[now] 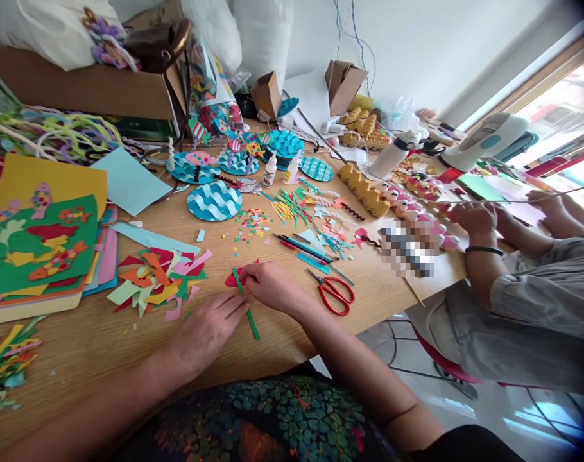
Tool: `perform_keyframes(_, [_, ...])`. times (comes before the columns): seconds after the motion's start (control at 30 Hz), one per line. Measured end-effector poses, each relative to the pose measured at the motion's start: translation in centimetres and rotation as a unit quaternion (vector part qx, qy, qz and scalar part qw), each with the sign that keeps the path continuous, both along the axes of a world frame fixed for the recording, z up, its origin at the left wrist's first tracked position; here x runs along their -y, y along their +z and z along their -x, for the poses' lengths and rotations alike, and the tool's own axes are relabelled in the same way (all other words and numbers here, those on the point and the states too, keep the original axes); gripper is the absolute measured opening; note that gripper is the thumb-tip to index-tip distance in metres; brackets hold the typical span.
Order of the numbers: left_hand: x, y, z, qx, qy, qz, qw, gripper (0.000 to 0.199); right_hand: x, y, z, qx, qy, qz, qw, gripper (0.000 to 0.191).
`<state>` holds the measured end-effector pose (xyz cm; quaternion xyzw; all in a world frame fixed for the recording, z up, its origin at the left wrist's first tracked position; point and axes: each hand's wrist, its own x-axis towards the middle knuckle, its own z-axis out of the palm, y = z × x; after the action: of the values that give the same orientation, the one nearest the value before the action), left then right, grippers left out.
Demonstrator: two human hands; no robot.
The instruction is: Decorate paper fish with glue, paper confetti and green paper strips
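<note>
A small red paper fish (231, 280) lies on the table in front of me, with a narrow green paper strip (253, 325) crossing it and running toward me. Bent over the fish's right side, my right hand (273, 287) has its fingers closed in a pinch at its edge; the fingertips are partly hidden. My left hand (208, 332) reaches in from the lower left, fingers together at the green strip just below the fish, its thumb out of sight. Red-handled scissors (337, 296) lie to the right of my right hand, blades parted.
Coloured paper scraps (160, 279) lie at left, beside stacked paper sheets (94, 273). Pencils (306, 250), confetti dots (253, 221), glue bottles (269, 172) and blue wavy discs (214, 203) stand farther back. Another person's hand (475, 221) is at right, over pink-and-white crafts.
</note>
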<state>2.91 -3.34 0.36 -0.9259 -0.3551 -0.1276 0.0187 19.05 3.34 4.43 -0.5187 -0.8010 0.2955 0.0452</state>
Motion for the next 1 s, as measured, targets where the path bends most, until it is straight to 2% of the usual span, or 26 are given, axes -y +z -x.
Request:
perform_keyframes(0.13, [-0.1, -0.4, -0.2, -0.011, 0.003, -0.015, 1.0, 0.041, -0.1, -0.1, 0.3, 0.042, 0.012, -0.002, 0.999, 0.035])
perform_keyframes(0.43, [0.1, -0.6, -0.3, -0.019, 0.01, 0.008, 1.0, 0.04, -0.6, 0.1, 1.1, 0.076, 0.023, 0.013, 0.997, 0.035])
perform_keyframes(0.7, [0.4, -0.9, -0.2, -0.01, 0.011, 0.027, 1.0, 0.038, -1.7, 0.8, 1.6, 0.083, 0.026, 0.017, 0.996, 0.031])
perform_keyframes(1.0, [0.7, -0.5, -0.3, -0.032, 0.012, 0.027, 0.999, 0.04, -2.6, 0.6, 2.1, 0.089, 0.016, 0.007, 0.996, 0.03])
